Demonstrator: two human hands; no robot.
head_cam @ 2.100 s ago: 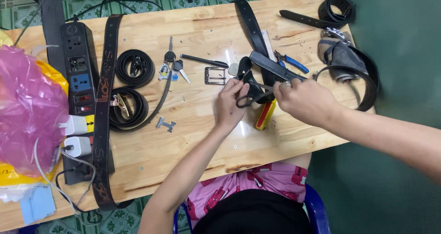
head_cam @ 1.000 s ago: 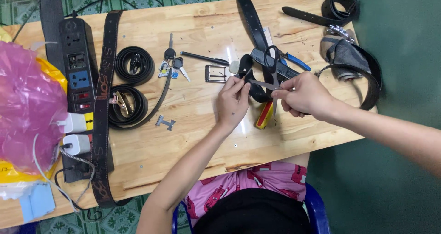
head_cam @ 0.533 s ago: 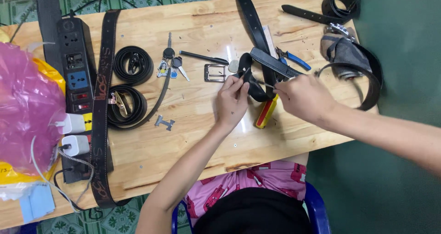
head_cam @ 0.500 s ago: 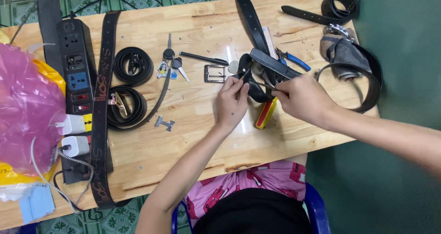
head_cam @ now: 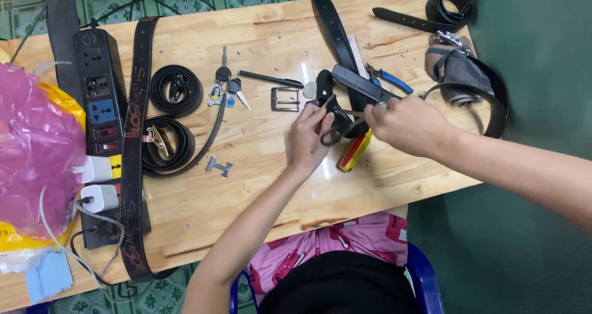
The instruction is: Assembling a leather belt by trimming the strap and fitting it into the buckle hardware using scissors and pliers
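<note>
My left hand (head_cam: 311, 132) is closed on the curled end of a black belt (head_cam: 325, 92) at the middle of the wooden table (head_cam: 259, 184). My right hand (head_cam: 407, 124) comes in from the right and pinches a thin metal tool (head_cam: 361, 112) against the same belt, whose ribbed strap (head_cam: 361, 85) runs up and left from its fingers. I cannot tell what kind of tool it is. The two hands nearly touch. A red and yellow tool (head_cam: 353, 152) lies just below them.
A silver buckle (head_cam: 285, 98), a black pen (head_cam: 270, 78), keys (head_cam: 223, 89) and two coiled belts (head_cam: 166, 142) lie left of my hands. A brown belt (head_cam: 132, 147), power strip (head_cam: 98, 98) and pink bag (head_cam: 34, 147) fill the left side. Blue-handled pliers (head_cam: 388, 78) and more belts (head_cam: 453, 6) lie to the right.
One second ago my right hand held the tool raised above the belt; it has since come down to the strap. My left hand has stayed on the belt end.
</note>
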